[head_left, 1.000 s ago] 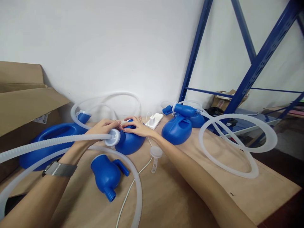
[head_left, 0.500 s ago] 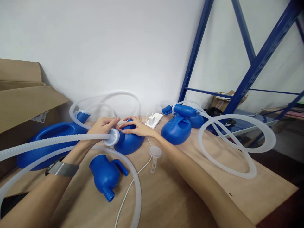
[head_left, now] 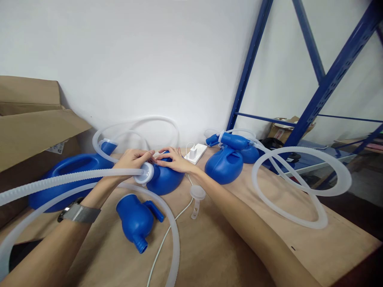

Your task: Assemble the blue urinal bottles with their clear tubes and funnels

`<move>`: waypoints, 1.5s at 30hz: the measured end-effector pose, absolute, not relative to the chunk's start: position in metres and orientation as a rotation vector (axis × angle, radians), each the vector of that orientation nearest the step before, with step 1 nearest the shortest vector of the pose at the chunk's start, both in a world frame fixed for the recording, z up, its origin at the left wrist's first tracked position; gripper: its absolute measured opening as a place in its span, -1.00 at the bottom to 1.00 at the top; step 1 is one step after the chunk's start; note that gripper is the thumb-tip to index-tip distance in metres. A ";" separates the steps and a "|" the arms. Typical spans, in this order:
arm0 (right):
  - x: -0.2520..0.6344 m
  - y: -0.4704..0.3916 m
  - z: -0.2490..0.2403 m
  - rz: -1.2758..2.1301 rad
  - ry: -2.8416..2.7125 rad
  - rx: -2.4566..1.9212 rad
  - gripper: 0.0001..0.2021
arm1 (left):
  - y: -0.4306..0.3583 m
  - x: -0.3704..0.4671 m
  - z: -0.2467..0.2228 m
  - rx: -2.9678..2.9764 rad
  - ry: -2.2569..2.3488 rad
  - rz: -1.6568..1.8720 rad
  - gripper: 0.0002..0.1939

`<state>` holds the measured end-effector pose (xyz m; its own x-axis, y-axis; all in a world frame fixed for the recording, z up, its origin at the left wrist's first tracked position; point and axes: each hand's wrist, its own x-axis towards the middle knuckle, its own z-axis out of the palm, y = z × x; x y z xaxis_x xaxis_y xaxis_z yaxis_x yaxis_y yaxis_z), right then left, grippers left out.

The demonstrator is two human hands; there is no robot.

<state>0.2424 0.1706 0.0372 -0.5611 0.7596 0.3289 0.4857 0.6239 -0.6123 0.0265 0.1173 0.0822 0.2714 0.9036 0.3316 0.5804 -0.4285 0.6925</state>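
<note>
My left hand is closed around the white cap at the neck of a blue bottle. A ribbed clear hose runs left from that cap. On the bottle's upper side rests my right hand, its fingers bent and touching near the neck. The left fingertips and the far side of the neck are partly hidden. In front lies a smaller blue piece with a handle and a ribbed spout. A clear lid with a strap lies right of it.
Another blue bottle and an open cardboard box stand on the left. More blue bottles and a coiled hose lie on the right. A power strip sits near the wall, beside blue shelving.
The view has shifted slightly, so most things sit a little farther right. My right fingers have moved closer to my left fingertips by the cap.
</note>
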 end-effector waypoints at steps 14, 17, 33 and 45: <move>0.244 0.170 0.040 0.669 -2.270 -0.953 -0.77 | 0.111 0.035 0.089 2.142 1.325 1.003 -0.36; 0.244 0.170 0.042 0.677 -2.285 -0.950 -0.78 | 0.110 0.036 0.090 2.130 1.339 0.993 -0.37; 0.248 0.170 0.039 0.664 -2.309 -0.890 -0.81 | 0.113 0.033 0.086 2.063 1.339 1.014 -0.35; 0.254 0.170 0.028 0.733 -2.186 -0.719 -0.92 | 0.110 0.029 0.088 2.053 1.336 0.960 -0.33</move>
<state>0.2536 0.1704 0.0276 -0.5928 0.6723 0.4433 0.2690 0.6842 -0.6779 0.0295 0.1104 0.0880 0.2677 0.9204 0.2851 0.5636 -0.3896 0.7284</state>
